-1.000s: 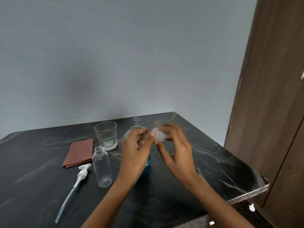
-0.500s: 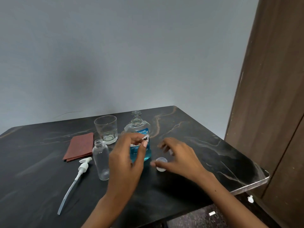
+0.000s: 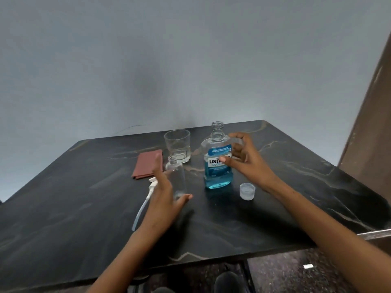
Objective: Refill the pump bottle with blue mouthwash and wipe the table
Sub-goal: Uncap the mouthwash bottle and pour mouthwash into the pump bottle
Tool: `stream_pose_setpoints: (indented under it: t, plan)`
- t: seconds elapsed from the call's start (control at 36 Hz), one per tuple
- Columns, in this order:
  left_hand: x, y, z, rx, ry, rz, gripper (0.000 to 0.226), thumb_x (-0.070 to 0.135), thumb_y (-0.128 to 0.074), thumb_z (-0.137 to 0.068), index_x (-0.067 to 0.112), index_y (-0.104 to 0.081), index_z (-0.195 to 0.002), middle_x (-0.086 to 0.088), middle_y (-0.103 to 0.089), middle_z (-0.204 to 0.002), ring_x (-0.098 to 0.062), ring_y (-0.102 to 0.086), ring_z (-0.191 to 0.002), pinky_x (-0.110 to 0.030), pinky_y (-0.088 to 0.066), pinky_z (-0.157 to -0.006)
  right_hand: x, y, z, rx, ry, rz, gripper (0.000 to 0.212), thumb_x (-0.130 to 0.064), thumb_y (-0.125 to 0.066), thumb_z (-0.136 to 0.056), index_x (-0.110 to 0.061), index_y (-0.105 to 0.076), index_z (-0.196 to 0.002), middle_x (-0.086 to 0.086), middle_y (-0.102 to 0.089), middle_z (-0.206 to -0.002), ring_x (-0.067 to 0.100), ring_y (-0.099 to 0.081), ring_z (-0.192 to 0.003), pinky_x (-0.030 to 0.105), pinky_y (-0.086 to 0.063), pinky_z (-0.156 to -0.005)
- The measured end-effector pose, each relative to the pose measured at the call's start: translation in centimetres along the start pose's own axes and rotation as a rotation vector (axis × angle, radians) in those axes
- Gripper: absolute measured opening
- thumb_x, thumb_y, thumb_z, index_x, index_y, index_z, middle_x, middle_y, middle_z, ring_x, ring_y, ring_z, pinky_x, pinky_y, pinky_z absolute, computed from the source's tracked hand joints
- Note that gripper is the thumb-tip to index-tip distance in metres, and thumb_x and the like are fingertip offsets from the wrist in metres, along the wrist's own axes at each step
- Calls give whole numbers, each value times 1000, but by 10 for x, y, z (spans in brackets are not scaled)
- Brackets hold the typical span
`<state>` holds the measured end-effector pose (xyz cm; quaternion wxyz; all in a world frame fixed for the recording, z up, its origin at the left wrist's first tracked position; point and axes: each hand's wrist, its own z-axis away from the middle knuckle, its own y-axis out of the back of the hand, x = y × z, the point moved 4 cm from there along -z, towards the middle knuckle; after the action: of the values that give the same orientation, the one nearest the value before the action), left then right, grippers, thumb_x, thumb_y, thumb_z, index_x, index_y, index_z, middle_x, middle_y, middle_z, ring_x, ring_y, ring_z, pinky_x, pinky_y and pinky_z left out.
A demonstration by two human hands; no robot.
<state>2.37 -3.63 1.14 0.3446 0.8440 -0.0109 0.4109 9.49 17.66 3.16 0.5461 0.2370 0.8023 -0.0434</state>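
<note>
- Head view: my right hand (image 3: 243, 159) curls round the uncapped mouthwash (image 3: 218, 161); cap (image 3: 247, 190) lies beside it.
- My left hand (image 3: 165, 193), fingers straight, brackets the empty pump bottle (image 3: 175, 176); pump (image 3: 151, 187) out.
- Pouring and wiping with cloth (image 3: 147, 163) remain.

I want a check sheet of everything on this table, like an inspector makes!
Surface: dark marbled table, no spill seen.
Job's things: mouthwash bottle upright, uncapped, part full of blue; empty pump bottle upright, open; pump lying flat; cap beside the mouthwash; folded cloth.
Clutter: empty glass.
Hands: left hand open around the pump bottle; right hand curling round the mouthwash bottle.
Cables: nothing seen.
Surroundings: grey wall, wooden door.
</note>
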Motion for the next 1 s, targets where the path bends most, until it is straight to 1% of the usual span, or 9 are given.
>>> stream_pose_setpoints:
  t: [0.08,0.17,0.28,0.39,0.5,0.56,0.61,0.78,1.0]
  plan:
    - [-3,-2,-2,24,5,15,111,5,-74,-75,22,10,-145,-7,-55,-127,-17,-55,-116,-26,-40,-99,1,-2,-3,0,0,-62,57,-27,-73,-73,-32,-39,-119,9,-56,-126,23,-60,-115,37,-55,-90]
    - [-6,-3,-3,41,1,27,104,4,-73,-75,28,1,-144,-4,-58,-112,-15,-59,-104,-29,-48,-91,2,-5,-4,2,18,-121,56,-16,-69,-77,-23,-35,-121,2,-58,-122,18,-65,-107,27,-57,-78]
    - [-15,-3,-4,56,-16,17,90,7,-72,-76,33,-10,-137,0,-58,-104,-9,-60,-95,-16,-49,-75,-4,-10,-6,-6,64,-59,53,-25,-71,-73,-36,-41,-115,-5,-58,-120,13,-65,-105,24,-56,-75]
    - [-20,-3,-7,42,-23,-8,86,10,-72,-77,32,-12,-134,0,-59,-103,-10,-61,-93,-26,-52,-82,-15,-12,-13,-66,107,57,61,-36,-73,-70,-42,-41,-122,-2,-59,-121,18,-66,-103,34,-58,-81]
    - [-21,-3,-8,28,-47,-23,89,10,-73,-76,30,-11,-136,-1,-61,-101,-10,-62,-90,-31,-54,-83,-33,-16,-17,-146,186,196,55,-35,-70,-76,-50,-44,-122,-20,-62,-115,7,-60,-111,26,-56,-83]
    - [-23,-3,-8,19,-57,-36,91,11,-73,-76,31,-9,-138,-1,-61,-100,-9,-61,-88,-28,-54,-82,-42,-19,-18,-189,213,242,52,-28,-68,-81,-47,-45,-124,-27,-62,-112,2,-63,-105,16,-55,-76]
    - [-25,-4,-8,9,-59,-42,93,12,-73,-77,32,-7,-139,-1,-60,-99,-8,-61,-87,-24,-52,-81,-49,-20,-20,-221,230,294,52,-24,-66,-84,-44,-45,-126,-29,-61,-114,0,-63,-104,13,-53,-74]
    - [-28,-5,-9,-13,-62,-45,96,11,-74,-76,33,-5,-139,2,-60,-96,-6,-60,-85,-13,-47,-72,-66,-20,-27,-352,265,499,54,-22,-66,-84,-47,-43,-127,-32,-57,-117,1,-64,-103,23,-57,-79]
    - [-27,-4,-9,-30,-63,-53,95,12,-73,-77,30,-4,-140,2,-59,-97,-6,-59,-83,-2,-45,-68,-76,-16,-37,-474,261,621,54,-25,-66,-83,-43,-46,-130,-30,-57,-115,0,-64,-103,21,-56,-80]
